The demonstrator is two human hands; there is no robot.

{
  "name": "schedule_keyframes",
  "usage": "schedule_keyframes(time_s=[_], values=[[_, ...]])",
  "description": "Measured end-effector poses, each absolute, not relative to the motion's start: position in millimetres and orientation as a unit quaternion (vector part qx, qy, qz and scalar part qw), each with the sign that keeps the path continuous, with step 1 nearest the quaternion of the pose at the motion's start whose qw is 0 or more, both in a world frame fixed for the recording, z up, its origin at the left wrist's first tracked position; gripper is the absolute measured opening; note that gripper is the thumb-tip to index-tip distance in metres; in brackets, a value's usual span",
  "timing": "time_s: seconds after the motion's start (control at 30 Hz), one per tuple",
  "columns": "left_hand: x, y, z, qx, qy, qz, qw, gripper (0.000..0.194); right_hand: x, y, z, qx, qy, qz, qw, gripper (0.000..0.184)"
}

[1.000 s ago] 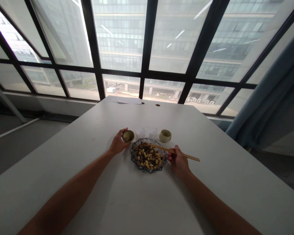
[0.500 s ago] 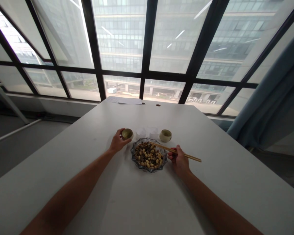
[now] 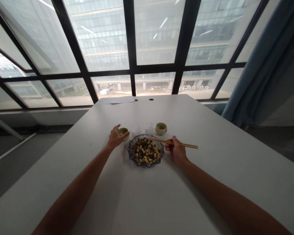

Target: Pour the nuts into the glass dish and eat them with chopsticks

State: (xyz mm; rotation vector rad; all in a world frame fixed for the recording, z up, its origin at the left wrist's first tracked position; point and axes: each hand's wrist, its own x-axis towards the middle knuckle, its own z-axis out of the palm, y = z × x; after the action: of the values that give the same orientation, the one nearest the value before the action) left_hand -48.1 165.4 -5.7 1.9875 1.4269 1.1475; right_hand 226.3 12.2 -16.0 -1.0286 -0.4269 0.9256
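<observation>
My left hand (image 3: 114,137) is beside a small green-glazed cup (image 3: 123,132) that stands on the table. Its thumb and index finger are spread apart around the cup's near and left side, and the hand partly hides the cup. In my right hand (image 3: 178,150) a pair of wooden chopsticks (image 3: 188,145) is held, pointing left. Their tips lie over the back of a scalloped glass bowl (image 3: 147,165). Peanuts (image 3: 145,159) and dark sunflower-like seeds (image 3: 143,144) fill this bowl, mixed together.
Two clear plastic containers (image 3: 148,128) stand behind the bowl, left of a second green-glazed cup (image 3: 161,129). Papers (image 3: 116,100) lie at the far edge of the white table (image 3: 147,202). A blue curtain (image 3: 254,65) hangs at the right.
My view has turned, so the scene shifts left in the picture. The fingers of my left hand have loosened from the cup. My right hand keeps hold of the chopsticks over the bowl.
</observation>
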Motion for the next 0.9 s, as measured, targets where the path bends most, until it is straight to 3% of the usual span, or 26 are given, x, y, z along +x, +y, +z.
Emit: schedule_keyframes(time_s=[0.1, 0.2, 0.33, 0.63, 0.9], values=[[-29.3, 166.8, 15.2, 0.786, 0.476, 0.375, 0.124, 0.062, 227.4, 12.5, -15.6, -0.471, -0.203, 0.423, 0.747, 0.044], [-7.1, 168.7, 27.8, 0.835, 0.444, 0.308, 0.105, 0.058, 227.9, 12.2, -15.4, -0.475, -0.211, 0.418, 0.745, 0.046], [8.7, 177.9, 26.3, 0.858, 0.431, 0.254, 0.118, 0.058, 227.5, 11.1, -16.0, -0.473, -0.225, 0.406, 0.749, 0.048], [-15.2, 198.5, 18.6, 0.871, 0.385, 0.242, 0.186, 0.064, 227.6, 11.0, -16.4, -0.47, -0.231, 0.39, 0.757, 0.05], [-20.5, 198.0, 11.6, 0.878, 0.361, 0.26, 0.175, 0.065, 229.9, 12.7, -15.9, -0.472, -0.225, 0.388, 0.759, 0.049]])
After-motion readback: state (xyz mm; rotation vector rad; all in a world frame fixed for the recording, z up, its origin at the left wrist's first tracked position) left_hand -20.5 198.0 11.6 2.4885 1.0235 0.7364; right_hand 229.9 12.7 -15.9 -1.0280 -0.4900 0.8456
